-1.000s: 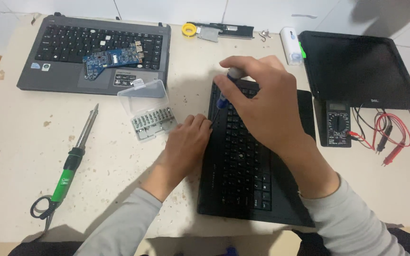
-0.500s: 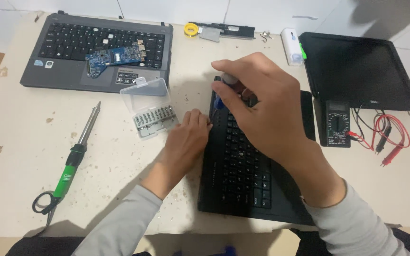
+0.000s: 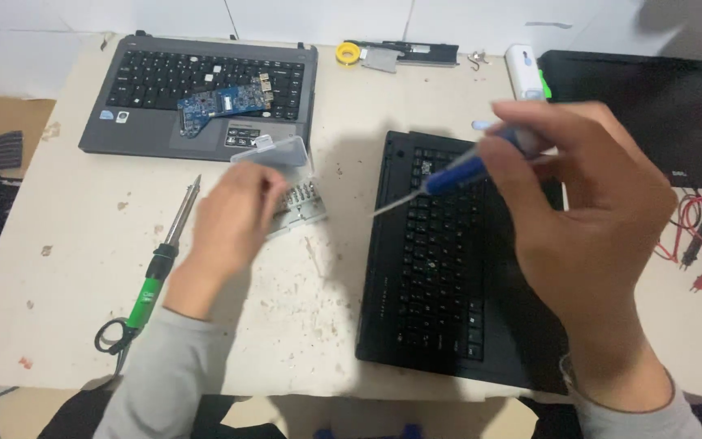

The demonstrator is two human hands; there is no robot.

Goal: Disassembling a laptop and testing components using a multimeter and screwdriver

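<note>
White tiles back a scuffed, pale table (image 3: pixel 67 268) at which we work with both hands. Nearest us, our right hand (image 3: pixel 587 219) is lifted over the black laptop base (image 3: pixel 440 268) and grips a blue screwdriver (image 3: pixel 457 172), its thin tip pointing left above the keys, clear of them. Our left hand (image 3: pixel 233 219), blurred, is at the bit case (image 3: pixel 290 183); its fingers curl over the row of bits, but we cannot tell whether they pinch one. The clear lid stands open behind the bits. Left of that hand a green-handled soldering iron (image 3: pixel 160 268) lies on the table, its tip pointing away from us. At the right edge, red and black probe leads (image 3: pixel 700 236) trail beside a black panel (image 3: pixel 652 106). Farther back sits a grey laptop base (image 3: pixel 197 97) with a blue circuit board (image 3: pixel 221 106) lying on its keyboard. Along the far edge rest a yellow roll (image 3: pixel 346 54), a metal bracket (image 3: pixel 404 54) and a small white device (image 3: pixel 523 69).
</note>
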